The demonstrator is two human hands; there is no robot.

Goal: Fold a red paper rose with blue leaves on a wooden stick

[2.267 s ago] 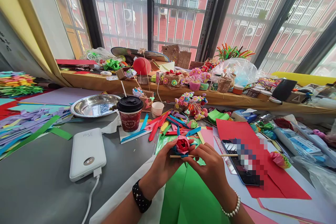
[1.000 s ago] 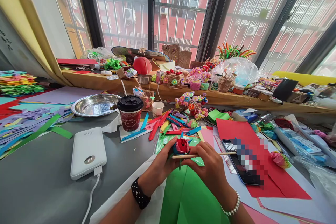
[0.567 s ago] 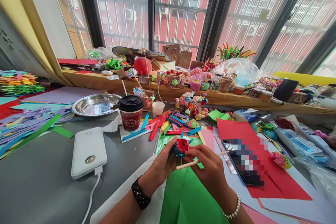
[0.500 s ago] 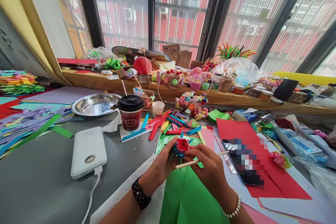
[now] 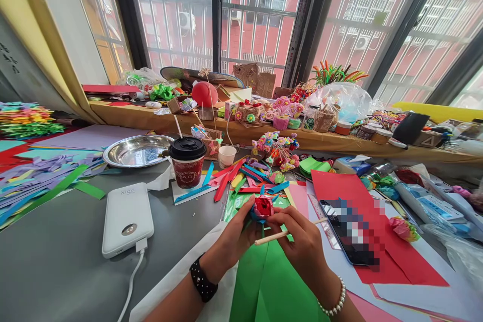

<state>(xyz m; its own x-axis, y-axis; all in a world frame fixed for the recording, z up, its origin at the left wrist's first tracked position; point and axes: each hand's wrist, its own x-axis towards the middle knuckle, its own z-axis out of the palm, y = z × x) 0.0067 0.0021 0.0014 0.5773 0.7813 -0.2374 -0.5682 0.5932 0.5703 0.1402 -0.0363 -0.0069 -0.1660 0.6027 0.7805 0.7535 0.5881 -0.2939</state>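
Observation:
My left hand (image 5: 232,239) is closed round the underside of a red paper rose with blue petals (image 5: 261,208), held above a green paper sheet (image 5: 271,282). My right hand (image 5: 302,244) pinches a thin wooden stick (image 5: 289,232) that slants up to the right, its left end just below the rose. A black band sits on my left wrist, a pearl bracelet on the right.
A white power bank (image 5: 127,218) with its cable lies to the left, a lidded red cup (image 5: 187,162) and a steel bowl (image 5: 136,151) behind it. A phone (image 5: 350,234) rests on red paper (image 5: 381,246) at right. Coloured paper strips (image 5: 241,178) and craft flowers crowd the windowsill.
The stick lay level across under the rose; its left end has dropped and it now slants up to the right. The rose has been turned slightly in my left hand.

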